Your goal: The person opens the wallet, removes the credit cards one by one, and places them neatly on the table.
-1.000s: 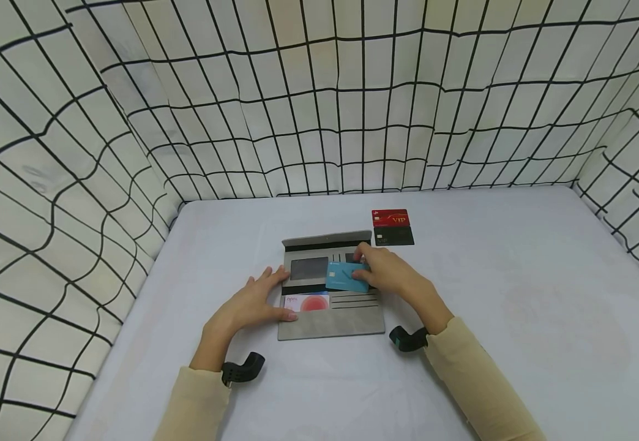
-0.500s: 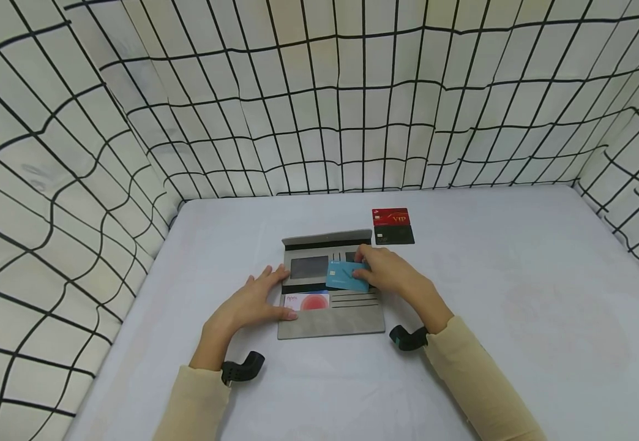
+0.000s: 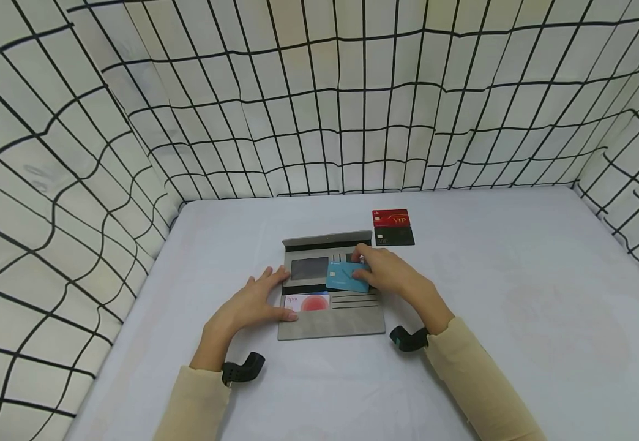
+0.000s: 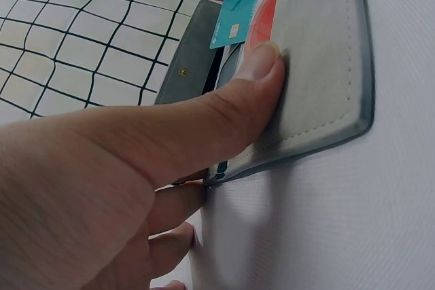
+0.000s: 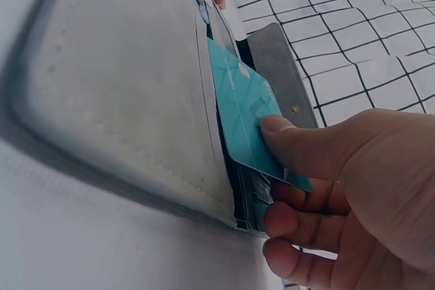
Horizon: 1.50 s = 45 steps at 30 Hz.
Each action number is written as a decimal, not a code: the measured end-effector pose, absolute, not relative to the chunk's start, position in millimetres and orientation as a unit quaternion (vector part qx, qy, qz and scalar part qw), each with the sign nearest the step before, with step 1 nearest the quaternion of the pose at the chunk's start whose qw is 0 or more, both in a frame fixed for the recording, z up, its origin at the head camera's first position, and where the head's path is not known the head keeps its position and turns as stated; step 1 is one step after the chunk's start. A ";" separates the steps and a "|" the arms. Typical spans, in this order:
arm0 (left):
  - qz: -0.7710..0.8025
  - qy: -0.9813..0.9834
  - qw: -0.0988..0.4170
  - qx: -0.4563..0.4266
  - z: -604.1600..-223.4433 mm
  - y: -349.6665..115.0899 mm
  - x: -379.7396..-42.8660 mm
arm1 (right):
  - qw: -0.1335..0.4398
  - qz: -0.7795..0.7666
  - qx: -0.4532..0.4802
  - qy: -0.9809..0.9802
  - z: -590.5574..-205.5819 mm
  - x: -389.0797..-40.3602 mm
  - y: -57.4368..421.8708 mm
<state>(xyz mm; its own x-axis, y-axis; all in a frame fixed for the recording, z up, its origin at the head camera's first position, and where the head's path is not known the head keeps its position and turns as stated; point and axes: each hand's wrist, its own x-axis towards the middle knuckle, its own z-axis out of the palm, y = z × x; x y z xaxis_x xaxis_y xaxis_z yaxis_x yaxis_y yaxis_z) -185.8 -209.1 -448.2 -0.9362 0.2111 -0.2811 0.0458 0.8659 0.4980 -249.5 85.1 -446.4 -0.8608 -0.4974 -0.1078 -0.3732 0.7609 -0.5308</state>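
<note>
An unfolded grey wallet [image 3: 330, 328] lies on the white table, its slots and a dark window facing up. My right hand [image 3: 393, 269] pinches a blue bank card [image 3: 343, 277] between thumb and fingers, over the wallet's right half. In the right wrist view the blue card [image 5: 245, 110] stands tilted, its lower edge right along the slots. My left hand [image 3: 250, 306] rests at the wallet's left edge, fingers spread. Its thumb [image 4: 255, 66] presses the grey flap in the left wrist view. A white card with a red circle [image 3: 307, 302] sits in the lower left slot.
Beyond the wallet's upper right corner lie a red VIP card [image 3: 390, 217] and a black VIP card [image 3: 393, 236], edge to edge. A white cloth with a black grid [image 3: 347, 110] hangs behind and along both sides of the table [image 3: 518, 275].
</note>
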 end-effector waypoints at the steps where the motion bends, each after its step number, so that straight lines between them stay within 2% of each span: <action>1: 0.250 0.952 0.166 0.067 -448.3 -208.9 -185.7 | 0.122 -0.255 -0.234 0.930 -446.3 -249.5 85.0; 45: 0.251 0.951 0.164 0.077 -449.6 -208.9 -186.7 | 0.125 -0.244 -0.232 0.933 -450.5 -249.6 84.6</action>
